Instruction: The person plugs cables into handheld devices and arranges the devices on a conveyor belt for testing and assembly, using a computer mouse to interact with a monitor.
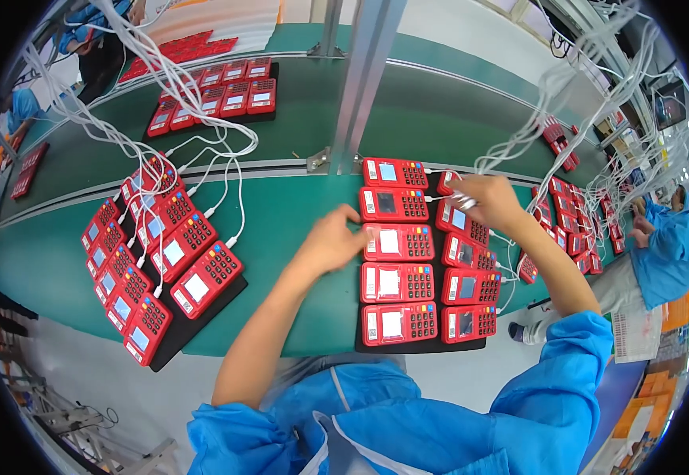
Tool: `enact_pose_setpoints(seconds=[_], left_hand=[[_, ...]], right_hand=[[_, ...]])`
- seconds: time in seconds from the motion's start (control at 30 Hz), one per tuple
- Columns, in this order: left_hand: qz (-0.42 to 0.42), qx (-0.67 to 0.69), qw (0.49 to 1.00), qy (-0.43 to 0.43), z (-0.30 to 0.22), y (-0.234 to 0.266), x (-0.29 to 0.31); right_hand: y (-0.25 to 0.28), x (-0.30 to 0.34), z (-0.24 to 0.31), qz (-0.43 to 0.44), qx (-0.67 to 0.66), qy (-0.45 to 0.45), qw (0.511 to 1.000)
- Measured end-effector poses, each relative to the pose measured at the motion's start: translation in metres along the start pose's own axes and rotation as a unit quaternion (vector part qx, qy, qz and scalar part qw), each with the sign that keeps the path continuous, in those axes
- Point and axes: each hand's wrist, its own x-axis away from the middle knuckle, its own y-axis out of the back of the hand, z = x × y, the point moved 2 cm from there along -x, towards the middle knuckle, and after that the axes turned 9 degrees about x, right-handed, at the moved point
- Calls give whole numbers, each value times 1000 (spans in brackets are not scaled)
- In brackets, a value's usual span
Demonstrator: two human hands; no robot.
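Red card payment terminals with small screens and keypads lie in two columns on a black tray (461, 345) in front of me. My left hand (330, 240) is at the left side of the near column, thumb and forefinger apart, close to the edge of a terminal (397, 242). Over the top of the right column, my right hand (489, 201) is closed round several white cable plugs (463, 201). Under it, a terminal (457, 217) is partly hidden. White leads run from the right edges of terminals lower in that column.
At left, another black tray (237, 286) bears terminals with white cables (237, 207) plugged in. More terminals (234, 99) lie on the green belt (297, 107) beyond a metal post (360, 87). Cables hang overhead at right. A co-worker in blue (669, 253) stands at far right.
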Motion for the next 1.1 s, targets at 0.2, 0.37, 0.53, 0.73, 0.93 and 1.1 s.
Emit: enact_pose_setpoints(seconds=[0.2,0.37,0.53,0.73,0.93,1.1], left_hand=[[26,100,990,93,-11,8,-51],[66,144,983,90,-9,14,-51],[78,140,983,96,-9,13,-55],[-28,89,993,76,-14,10,-62],[-160,38,986,13,3,-3,-90],[-61,127,987,80,-6,2,-90]], right_hand=[[-39,-23,10,74,41,50,995],[-25,-23,1,73,-160,-20,984],[-28,-20,-7,50,-160,-82,982],[-33,-33,-24,94,-41,-72,992],[-45,-49,-33,76,-40,36,996],[-38,-42,-25,65,-100,-83,989]])
